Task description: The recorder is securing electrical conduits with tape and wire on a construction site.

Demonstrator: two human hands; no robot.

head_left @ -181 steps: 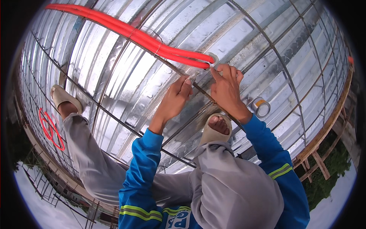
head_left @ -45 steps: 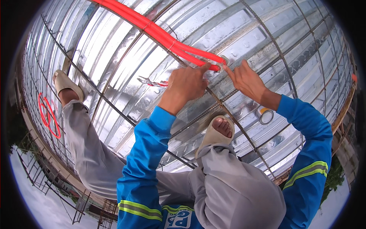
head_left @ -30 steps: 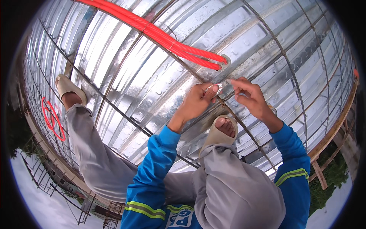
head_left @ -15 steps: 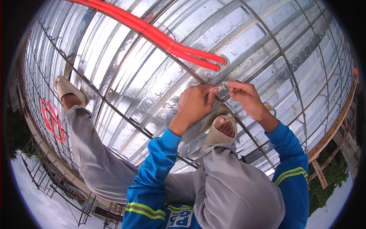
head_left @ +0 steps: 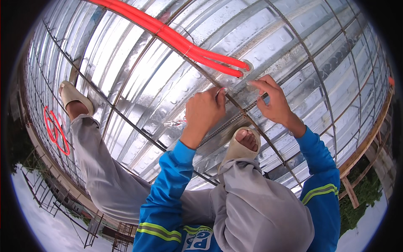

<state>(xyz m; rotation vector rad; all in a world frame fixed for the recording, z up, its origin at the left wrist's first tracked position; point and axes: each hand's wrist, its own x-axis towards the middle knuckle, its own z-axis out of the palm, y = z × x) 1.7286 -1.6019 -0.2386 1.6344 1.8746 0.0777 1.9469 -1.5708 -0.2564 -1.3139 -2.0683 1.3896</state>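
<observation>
My left hand (head_left: 204,112) is closed, thumb against the curled fingers. A small red-and-whitish piece (head_left: 223,90) shows at its fingertips. A crumpled silvery strip with red marks (head_left: 175,122) sticks out on the hand's other side; whether the two are one thing is hidden. To the right, my right hand (head_left: 273,101) has its thumb and forefinger apart, its upper fingers reaching left. Something faint and clear shows by those fingertips, too indistinct to name. Just beyond both hands, two orange corrugated conduits (head_left: 197,56) end beside a round whitish opening (head_left: 248,66) in the metal deck.
Ribbed shiny metal decking (head_left: 138,101) spreads beneath a grid of steel rebar (head_left: 310,59). My sandalled feet (head_left: 245,143) rest among the bars. A loose orange loop (head_left: 56,131) lies far left. A wooden edge board (head_left: 365,147) borders the deck at right, with scaffolding (head_left: 46,189) beyond at lower left.
My hands have drawn apart from where they met over the small piece. The left moved left with it; the right thumb and forefinger have spread. The silvery strip shows more plainly.
</observation>
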